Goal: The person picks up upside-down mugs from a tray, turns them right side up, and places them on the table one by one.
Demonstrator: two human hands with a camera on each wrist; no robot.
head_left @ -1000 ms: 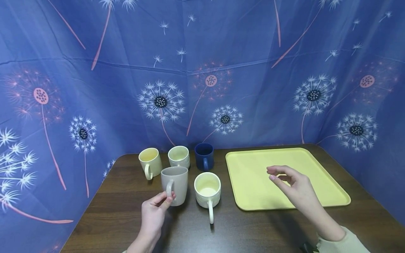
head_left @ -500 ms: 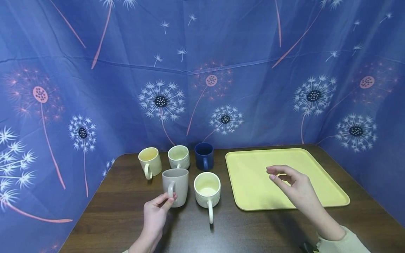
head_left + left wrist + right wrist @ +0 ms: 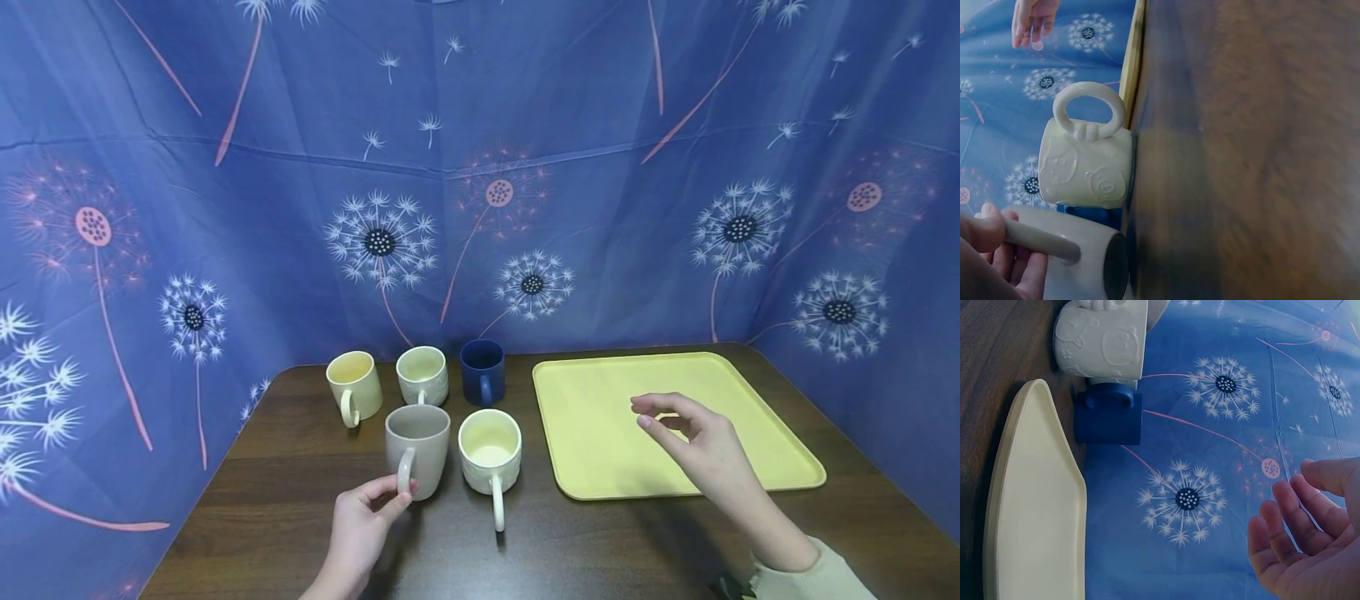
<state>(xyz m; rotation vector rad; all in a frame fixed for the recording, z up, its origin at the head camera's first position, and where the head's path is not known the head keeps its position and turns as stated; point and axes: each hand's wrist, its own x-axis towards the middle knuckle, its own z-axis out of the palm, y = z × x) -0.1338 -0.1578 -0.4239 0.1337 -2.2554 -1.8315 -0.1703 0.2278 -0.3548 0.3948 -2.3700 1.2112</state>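
Observation:
My left hand (image 3: 365,518) pinches the handle of a grey mug (image 3: 427,454) between thumb and fingers. In the left wrist view the grey mug (image 3: 1085,275) shows its dark underside close to the tabletop; whether it touches the wood I cannot tell. Just right of it stands a cream mug (image 3: 480,475) with raised animal figures, its handle toward me. Behind are a pale yellow mug (image 3: 360,392), another cream mug (image 3: 416,379) and a dark blue mug (image 3: 480,371). My right hand (image 3: 701,442) hovers above the yellow tray (image 3: 600,400), fingers loosely bent, holding nothing.
The yellow tray lies on the right of the brown wooden table (image 3: 570,550), right of the mugs. A blue curtain (image 3: 615,275) with dandelion prints hangs behind the table and along its sides.
The grey mug has come slightly toward me and lower in the head view, with the left hand still on its handle. The right hand stays where it was.

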